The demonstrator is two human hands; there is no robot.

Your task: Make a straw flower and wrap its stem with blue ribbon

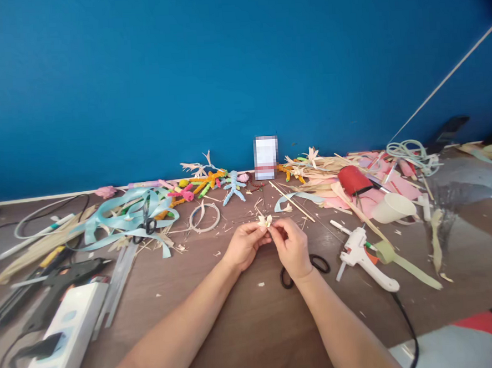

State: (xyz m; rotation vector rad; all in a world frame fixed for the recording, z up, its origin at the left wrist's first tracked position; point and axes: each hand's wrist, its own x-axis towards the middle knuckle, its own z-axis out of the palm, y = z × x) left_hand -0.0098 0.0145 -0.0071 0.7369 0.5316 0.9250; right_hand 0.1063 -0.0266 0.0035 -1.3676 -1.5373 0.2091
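A small cream flower (265, 221) with pointed petals is held up between my two hands above the middle of the table. My left hand (246, 245) pinches it from the left, thumb and fingers closed near its base. From the other side my right hand (290, 245) is closed at the flower's lower edge, fingertips close to those of the left. The fingers hide the underside of the flower. Black-handled scissors (321, 264) lie beneath my right hand, their blades hidden from view.
A white glue gun (365, 257) lies right, a black glue gun (60, 284) and white power strip (67, 339) left. Blue ribbon (123, 213), pipe cleaners (233, 189), a red roll (354, 180) and a white cup (394, 208) clutter the back, below a blue wall (205, 70).
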